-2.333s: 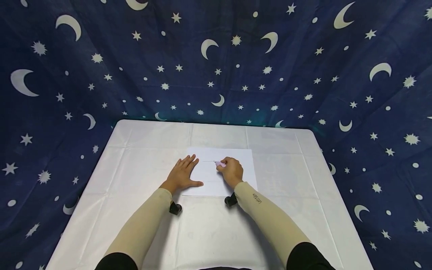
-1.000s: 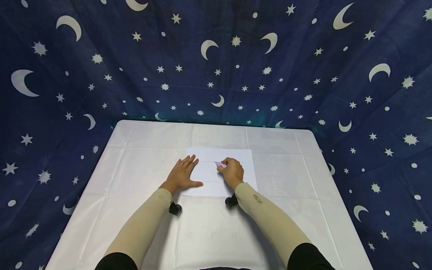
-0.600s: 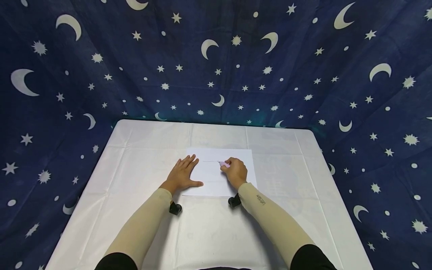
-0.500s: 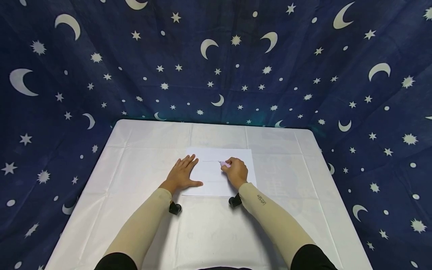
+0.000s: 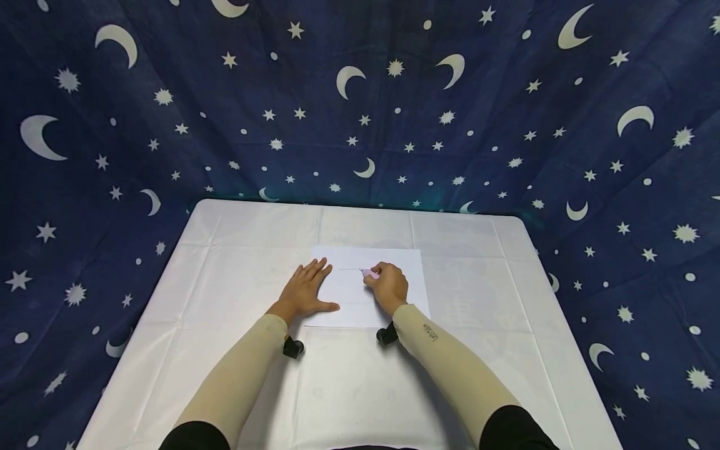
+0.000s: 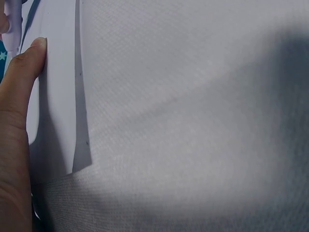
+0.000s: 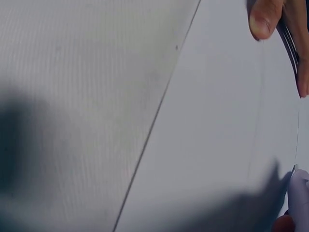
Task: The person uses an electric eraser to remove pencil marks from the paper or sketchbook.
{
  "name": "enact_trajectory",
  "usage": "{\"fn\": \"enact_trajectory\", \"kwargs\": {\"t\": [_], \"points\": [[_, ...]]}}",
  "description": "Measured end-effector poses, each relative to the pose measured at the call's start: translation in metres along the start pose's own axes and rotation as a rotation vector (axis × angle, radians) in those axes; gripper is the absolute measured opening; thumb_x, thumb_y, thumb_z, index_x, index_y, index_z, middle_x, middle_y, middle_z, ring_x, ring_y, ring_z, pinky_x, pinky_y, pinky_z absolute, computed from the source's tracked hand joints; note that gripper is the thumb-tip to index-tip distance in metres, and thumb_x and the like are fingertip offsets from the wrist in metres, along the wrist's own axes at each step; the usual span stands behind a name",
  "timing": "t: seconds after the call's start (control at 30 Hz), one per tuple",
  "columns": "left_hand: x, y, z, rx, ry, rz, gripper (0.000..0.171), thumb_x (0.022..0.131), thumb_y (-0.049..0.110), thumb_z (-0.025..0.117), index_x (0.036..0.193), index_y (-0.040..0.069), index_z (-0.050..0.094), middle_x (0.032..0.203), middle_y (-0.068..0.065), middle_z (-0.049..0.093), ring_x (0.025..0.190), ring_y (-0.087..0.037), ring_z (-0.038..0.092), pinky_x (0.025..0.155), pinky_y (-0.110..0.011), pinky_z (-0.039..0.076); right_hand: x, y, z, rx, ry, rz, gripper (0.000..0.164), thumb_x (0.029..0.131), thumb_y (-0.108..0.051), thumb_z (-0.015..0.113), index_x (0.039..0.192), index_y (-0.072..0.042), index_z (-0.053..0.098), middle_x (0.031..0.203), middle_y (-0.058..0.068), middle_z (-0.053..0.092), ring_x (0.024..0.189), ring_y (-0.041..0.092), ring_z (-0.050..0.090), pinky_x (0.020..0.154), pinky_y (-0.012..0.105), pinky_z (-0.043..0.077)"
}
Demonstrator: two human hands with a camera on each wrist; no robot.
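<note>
A white sheet of paper [image 5: 357, 315] lies on the table. My left hand [image 5: 304, 292] rests on its left side, fingers spread and thumb pointing right along the lower part. My right hand [image 5: 390, 287] pinches a small lavender pen-like tool [image 5: 368, 274] between thumb and fingers. The tool's fine pointed tip meets the right end of a thin straight line [image 5: 347, 269] on the upper part of the sheet. In the right wrist view, the lavender tool [image 7: 300, 198] shows a rounded body and a small metallic tip; most of my right hand is out of frame there.
A white cloth with fold creases covers the table [image 5: 253, 231]. Behind and to both sides hangs a dark blue curtain [image 5: 315, 156] printed with moons and stars. Black wrist cameras [image 5: 293, 347] sit under both wrists, just below the paper's near edge.
My right hand slid the tool a short way right along the line, then came slightly back left. My left hand and the paper stay in place.
</note>
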State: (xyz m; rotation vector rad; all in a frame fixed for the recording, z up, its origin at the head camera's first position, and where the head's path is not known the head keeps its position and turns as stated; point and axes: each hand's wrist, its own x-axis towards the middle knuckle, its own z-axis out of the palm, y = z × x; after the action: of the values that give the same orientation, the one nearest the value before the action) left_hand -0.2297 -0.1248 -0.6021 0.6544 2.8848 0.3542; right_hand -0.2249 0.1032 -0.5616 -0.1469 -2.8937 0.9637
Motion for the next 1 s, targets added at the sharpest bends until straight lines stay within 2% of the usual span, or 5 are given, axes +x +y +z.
{"fn": "enact_trajectory", "kwargs": {"t": [0.17,0.5,0.7,1.0], "points": [[0.0,-0.001,0.0,0.013,0.001,-0.01,0.112,0.059,0.087,0.039,0.146,0.022,0.015,0.15,0.004,0.002,0.136,-0.016,-0.002,0.108,-0.041,-0.003,0.001,0.002,-0.004,0.007,-0.01,0.011,0.021,0.07,-0.025,0.073,0.087,-0.011,0.07,0.08,0.0,0.064,0.065,0.015,0.056,0.058,0.03,0.046],[0.0,0.001,-0.001,-0.001,0.006,0.003,0.11,0.06,0.085,0.042,0.145,0.02,0.017,0.15,0.002,0.003,0.136,-0.017,-0.001,0.108,-0.042,-0.001,0.0,-0.002,0.0,0.008,-0.022,-0.016,0.022,0.07,-0.027,0.073,0.086,-0.011,0.069,0.077,-0.001,0.063,0.064,0.014,0.056,0.057,0.031,0.046],[0.0,0.0,-0.001,0.005,-0.008,-0.011,0.111,0.06,0.086,0.04,0.146,0.021,0.016,0.15,0.003,0.003,0.136,-0.017,-0.002,0.108,-0.041,-0.001,0.001,-0.001,-0.002,0.002,-0.002,-0.019,0.021,0.07,-0.025,0.073,0.085,-0.011,0.07,0.076,-0.001,0.063,0.062,0.015,0.056,0.055,0.031,0.046],[0.0,0.001,-0.004,0.015,-0.016,-0.003,0.111,0.06,0.086,0.04,0.145,0.02,0.017,0.15,0.001,0.004,0.136,-0.018,0.0,0.108,-0.043,0.001,0.001,-0.002,0.009,0.025,-0.005,-0.039,0.021,0.07,-0.024,0.073,0.084,-0.01,0.069,0.074,-0.002,0.062,0.062,0.015,0.055,0.055,0.03,0.045]]}}
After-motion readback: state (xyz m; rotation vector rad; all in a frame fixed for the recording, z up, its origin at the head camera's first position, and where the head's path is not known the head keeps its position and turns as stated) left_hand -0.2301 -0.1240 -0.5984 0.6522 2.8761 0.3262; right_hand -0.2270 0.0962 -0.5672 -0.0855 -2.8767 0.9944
